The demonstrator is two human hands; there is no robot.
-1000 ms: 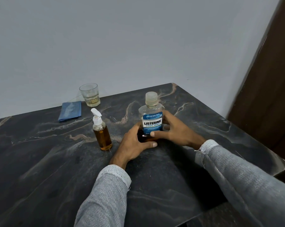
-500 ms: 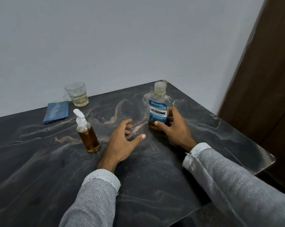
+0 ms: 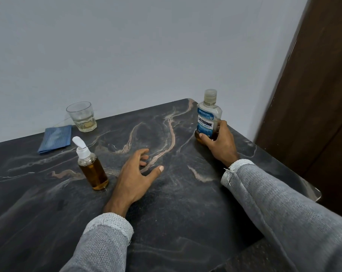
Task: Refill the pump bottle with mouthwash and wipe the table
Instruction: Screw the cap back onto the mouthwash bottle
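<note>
A clear mouthwash bottle (image 3: 209, 116) with a blue label and a capped top stands upright near the table's far right corner. My right hand (image 3: 220, 143) is wrapped around its lower part, which holds a little amber liquid. A small pump bottle (image 3: 91, 167) with a white pump head and amber liquid stands left of centre. My left hand (image 3: 135, 174) hovers just right of it, palm down, fingers spread, holding nothing. A folded blue cloth (image 3: 55, 138) lies at the far left of the dark marble table (image 3: 185, 213).
A clear glass tumbler (image 3: 82, 116) with a little pale liquid stands by the wall, beside the cloth. A grey wall runs behind the table. A dark wooden door (image 3: 313, 105) stands to the right of the table's right edge.
My right hand has slid the mouthwash bottle from the table's middle toward the far right corner. My left hand let go of it and now hovers open near the pump bottle.
</note>
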